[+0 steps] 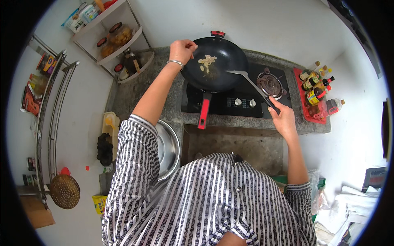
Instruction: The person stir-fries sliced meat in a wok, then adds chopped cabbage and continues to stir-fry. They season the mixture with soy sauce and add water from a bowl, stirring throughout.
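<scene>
A black wok (pixel 227 55) with a red-and-black handle sits over the left burner of a black glass gas stove (pixel 215 106). Small pale pieces of food (pixel 207 61) lie in the wok, left of its middle. My left hand (pixel 182 51), with a silver bangle at the wrist, is above the wok's left rim, its fingers curled together; whether something small is pinched in them cannot be told. My right hand (pixel 281 115) grips the black handle of a metal spatula (pixel 253 83), whose head is inside the wok on the right.
Right of the stove, a red tray (pixel 307 112) holds several sauce bottles. The right burner (pixel 270 83) carries no pan. A steel basin (pixel 169 147) is by my left arm. Corner shelves (pixel 123 50) with jars stand at the back left; a skimmer (pixel 64 191) hangs on the left.
</scene>
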The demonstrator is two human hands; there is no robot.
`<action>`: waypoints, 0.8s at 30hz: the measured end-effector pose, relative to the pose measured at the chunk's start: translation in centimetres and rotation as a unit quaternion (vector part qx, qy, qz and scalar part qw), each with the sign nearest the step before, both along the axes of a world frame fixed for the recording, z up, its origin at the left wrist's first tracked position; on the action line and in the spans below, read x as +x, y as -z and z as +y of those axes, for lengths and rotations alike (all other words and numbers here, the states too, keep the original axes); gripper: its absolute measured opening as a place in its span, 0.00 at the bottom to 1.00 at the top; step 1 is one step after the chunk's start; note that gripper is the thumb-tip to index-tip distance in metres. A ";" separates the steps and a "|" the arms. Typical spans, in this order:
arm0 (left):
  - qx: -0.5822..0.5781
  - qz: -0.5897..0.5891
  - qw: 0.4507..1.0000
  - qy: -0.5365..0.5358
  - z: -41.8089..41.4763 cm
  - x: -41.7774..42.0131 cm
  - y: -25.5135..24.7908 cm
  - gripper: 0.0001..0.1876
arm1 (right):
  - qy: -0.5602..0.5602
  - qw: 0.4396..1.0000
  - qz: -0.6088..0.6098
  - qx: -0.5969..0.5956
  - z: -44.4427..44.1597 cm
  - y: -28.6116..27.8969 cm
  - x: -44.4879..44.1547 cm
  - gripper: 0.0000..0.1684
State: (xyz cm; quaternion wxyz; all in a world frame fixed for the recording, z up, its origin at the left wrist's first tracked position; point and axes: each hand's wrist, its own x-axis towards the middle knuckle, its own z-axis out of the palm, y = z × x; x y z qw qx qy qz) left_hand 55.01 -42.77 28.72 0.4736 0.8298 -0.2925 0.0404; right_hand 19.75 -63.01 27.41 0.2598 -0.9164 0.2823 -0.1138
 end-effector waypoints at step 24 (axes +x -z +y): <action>-0.200 0.461 0.829 -0.245 27.3 -37.8 23.4 0.09 | -0.138 0.975 0.030 -0.170 -0.9 2.5 17.2 0.21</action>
